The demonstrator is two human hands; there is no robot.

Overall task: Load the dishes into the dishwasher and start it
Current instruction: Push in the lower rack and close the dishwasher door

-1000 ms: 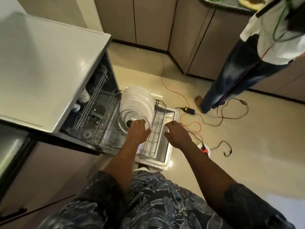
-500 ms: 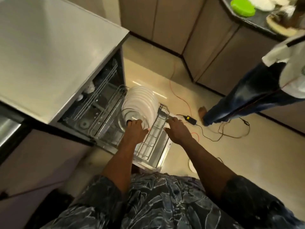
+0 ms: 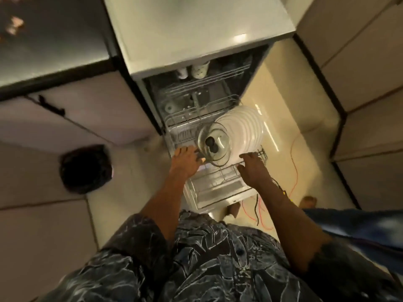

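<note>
- The dishwasher (image 3: 196, 35) is seen from above with its door (image 3: 218, 192) folded down flat, and the lower rack (image 3: 185, 127) is drawn out over it.
- A row of white plates (image 3: 246, 125) is stood on edge in that rack, and a glass lid (image 3: 220, 136) with a dark knob is leaned against the nearest plate.
- The left hand (image 3: 186, 161) is laid at the rack's front-left rim, just beside the lid; whether its fingers are curled round the wire cannot be told through the blur.
- The right hand (image 3: 254, 171) is spread, with its fingers stretched onto the rack's front wire.
- Two white cups (image 3: 199, 70) are seen in the upper rack (image 3: 207, 81).
- An orange cable (image 3: 296, 166) is trailed over the floor to the right, and a dark round bin (image 3: 86, 168) is stood to the left.
</note>
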